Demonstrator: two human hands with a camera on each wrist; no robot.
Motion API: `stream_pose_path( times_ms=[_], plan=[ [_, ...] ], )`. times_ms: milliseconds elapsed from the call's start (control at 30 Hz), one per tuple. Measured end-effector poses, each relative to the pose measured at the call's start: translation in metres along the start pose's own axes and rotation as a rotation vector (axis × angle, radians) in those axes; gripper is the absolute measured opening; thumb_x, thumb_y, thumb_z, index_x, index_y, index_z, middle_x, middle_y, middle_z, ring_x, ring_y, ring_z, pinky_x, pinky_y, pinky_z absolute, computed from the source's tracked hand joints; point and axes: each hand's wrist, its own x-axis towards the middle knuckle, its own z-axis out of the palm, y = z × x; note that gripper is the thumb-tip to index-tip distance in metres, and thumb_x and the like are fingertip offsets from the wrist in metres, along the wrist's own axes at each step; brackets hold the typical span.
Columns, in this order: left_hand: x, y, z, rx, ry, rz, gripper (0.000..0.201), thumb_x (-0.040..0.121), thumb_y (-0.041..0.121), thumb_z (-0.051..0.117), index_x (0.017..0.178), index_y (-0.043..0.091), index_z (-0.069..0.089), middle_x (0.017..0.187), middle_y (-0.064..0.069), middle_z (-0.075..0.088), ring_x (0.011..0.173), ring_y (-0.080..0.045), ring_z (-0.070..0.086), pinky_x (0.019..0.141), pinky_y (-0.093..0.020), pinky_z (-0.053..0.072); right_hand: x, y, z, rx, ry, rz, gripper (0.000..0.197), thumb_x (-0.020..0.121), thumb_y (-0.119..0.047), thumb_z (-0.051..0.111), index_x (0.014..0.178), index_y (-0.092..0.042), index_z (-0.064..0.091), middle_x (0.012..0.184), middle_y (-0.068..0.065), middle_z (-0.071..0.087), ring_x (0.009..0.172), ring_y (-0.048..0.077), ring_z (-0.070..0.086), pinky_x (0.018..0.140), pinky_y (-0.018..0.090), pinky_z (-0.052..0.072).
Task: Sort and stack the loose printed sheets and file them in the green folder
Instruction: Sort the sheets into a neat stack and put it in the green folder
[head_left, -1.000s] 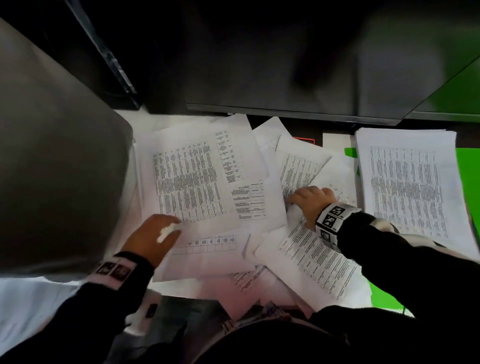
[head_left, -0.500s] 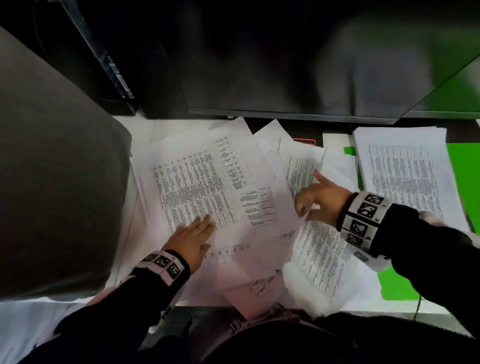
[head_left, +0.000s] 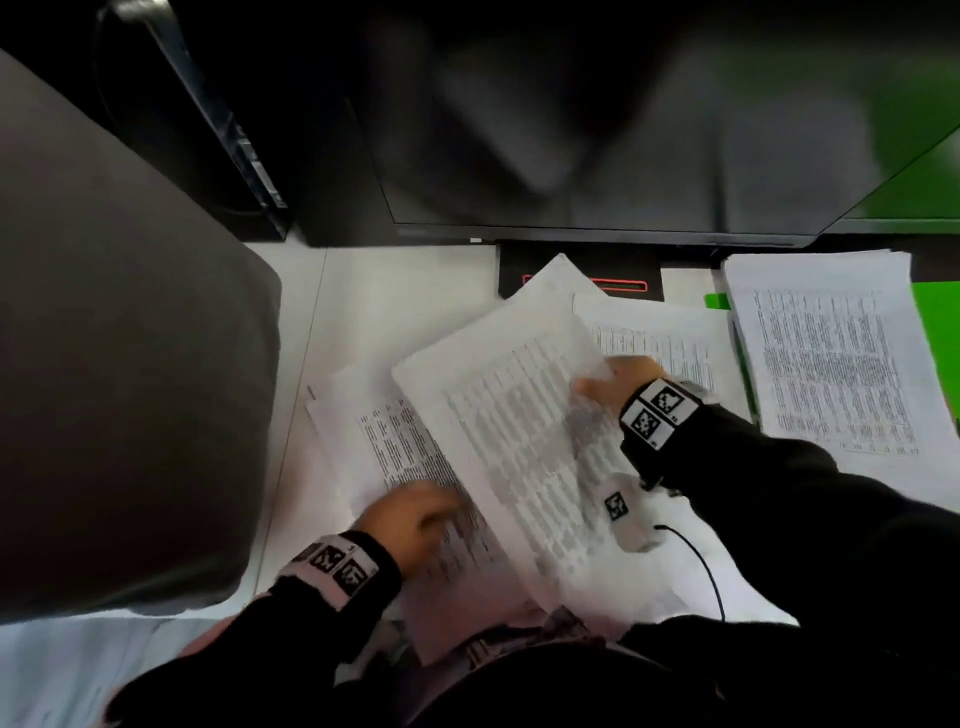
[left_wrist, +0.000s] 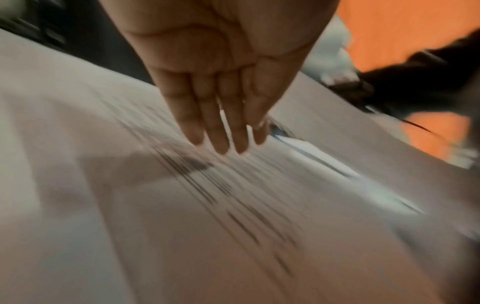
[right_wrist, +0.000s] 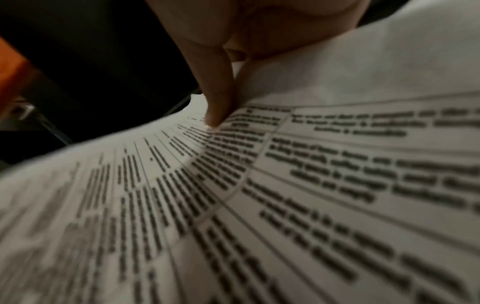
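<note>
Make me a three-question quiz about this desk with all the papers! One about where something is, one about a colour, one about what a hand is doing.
1. Where is the neat stack?
A. far right
B. far left
C. on the monitor

2. What colour is the folder?
A. red
B. green
C. blue

3. What is the right hand doing?
A. hanging idle
B. pinching a printed sheet
C. pressing the monitor

Key: A, it lies at the desk's right end; B, bright green shows beside the stack; B, thumb and fingers clamp the raised sheet's edge.

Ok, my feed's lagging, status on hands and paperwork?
Right hand pinching lifted sheets. Left hand open, flat on loose sheets. Sorted stack on green folder.
</note>
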Motion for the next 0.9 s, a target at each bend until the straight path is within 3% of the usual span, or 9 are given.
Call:
stream_pose_path(
  times_ms=[100, 167, 233, 400, 533, 633, 700, 800, 900],
  plan=[
    [0.002, -0.022, -0.015, -0.053, 0.363, -0.437, 0.029, 0.076, 0.006, 0.06, 0.102, 0.015, 0.069, 0.11, -0.012, 0.06, 0.103, -0.026, 0.057, 0.097, -0.029, 0.043, 0.001, 0.006, 0.027, 0.041, -0.113, 0.071, 0.043, 0.084, -0.036, 0.063, 0.116, -0.008, 0.061, 0.107, 0.011, 0.065, 0.091, 0.025, 0.058, 0.076, 0.027, 0.046],
    [0.002, -0.031, -0.027, -0.196, 0.432, -0.739, 0.041, 0.074, 0.01, 0.065, 0.114, 0.017, 0.062, 0.12, -0.015, 0.054, 0.109, -0.03, 0.056, 0.1, -0.034, 0.043, 0.002, 0.005, 0.039, 0.038, -0.135, 0.094, 0.047, 0.084, -0.04, 0.061, 0.121, -0.012, 0.059, 0.117, 0.01, 0.064, 0.102, 0.027, 0.059, 0.09, 0.032, 0.046],
    [0.001, -0.031, -0.032, -0.381, 0.468, -0.873, 0.05, 0.075, 0.01, 0.066, 0.123, 0.013, 0.055, 0.123, -0.014, 0.054, 0.107, -0.027, 0.055, 0.095, -0.029, 0.042, 0.004, 0.003, 0.045, 0.014, -0.169, 0.096, 0.049, 0.086, -0.043, 0.057, 0.126, -0.014, 0.056, 0.123, 0.009, 0.062, 0.109, 0.027, 0.058, 0.097, 0.034, 0.044],
    [0.001, -0.024, -0.023, -0.658, 0.628, -0.894, 0.055, 0.077, 0.003, 0.067, 0.127, 0.014, 0.047, 0.083, -0.001, 0.056, 0.076, -0.022, 0.055, 0.073, -0.026, 0.041, -0.004, -0.011, 0.053, 0.102, -0.311, 0.007, 0.048, 0.078, -0.036, 0.071, 0.119, -0.014, 0.061, 0.102, 0.004, 0.067, 0.096, 0.023, 0.062, 0.09, 0.032, 0.047],
    [0.0, -0.023, -0.02, -0.671, 0.678, -0.827, 0.057, 0.078, 0.003, 0.066, 0.127, 0.019, 0.04, 0.063, 0.003, 0.049, 0.059, -0.014, 0.052, 0.062, -0.024, 0.042, -0.008, -0.012, 0.052, 0.038, -0.309, 0.015, 0.058, 0.068, -0.048, 0.076, 0.113, -0.013, 0.063, 0.101, 0.005, 0.068, 0.1, 0.026, 0.064, 0.092, 0.036, 0.048],
    [0.0, -0.027, -0.025, -0.687, 0.665, -0.753, 0.064, 0.08, 0.005, 0.067, 0.134, 0.018, 0.036, 0.065, -0.001, 0.056, 0.069, -0.021, 0.058, 0.08, -0.033, 0.045, -0.014, -0.007, 0.034, 0.165, -0.213, 0.064, 0.054, 0.07, -0.046, 0.075, 0.109, -0.01, 0.063, 0.089, 0.001, 0.066, 0.082, 0.019, 0.06, 0.072, 0.026, 0.046],
    [0.003, -0.026, -0.029, -0.681, 0.652, -0.711, 0.055, 0.082, 0.007, 0.066, 0.131, 0.015, 0.043, 0.069, 0.001, 0.059, 0.078, -0.024, 0.062, 0.081, -0.029, 0.044, -0.015, 0.002, 0.016, 0.231, -0.134, 0.104, 0.048, 0.074, -0.047, 0.071, 0.106, -0.011, 0.064, 0.073, -0.003, 0.059, 0.065, 0.011, 0.052, 0.056, 0.022, 0.037],
    [0.016, -0.023, -0.044, -0.524, 0.55, -0.656, 0.029, 0.086, 0.01, 0.062, 0.114, 0.013, 0.06, 0.084, -0.003, 0.061, 0.084, -0.021, 0.059, 0.079, -0.026, 0.046, -0.017, 0.028, -0.007, 0.289, -0.001, 0.198, 0.058, 0.075, -0.059, 0.062, 0.108, -0.012, 0.061, 0.077, 0.002, 0.06, 0.063, 0.016, 0.053, 0.062, 0.027, 0.041],
    [0.038, -0.037, -0.059, -0.149, 0.446, -0.563, 0.028, 0.082, 0.02, 0.066, 0.11, 0.021, 0.064, 0.113, -0.008, 0.06, 0.102, -0.025, 0.057, 0.097, -0.037, 0.045, -0.023, 0.059, -0.018, 0.32, 0.1, 0.271, 0.064, 0.076, -0.061, 0.059, 0.114, -0.009, 0.06, 0.07, 0.002, 0.058, 0.063, 0.019, 0.054, 0.072, 0.031, 0.042]
  ],
)
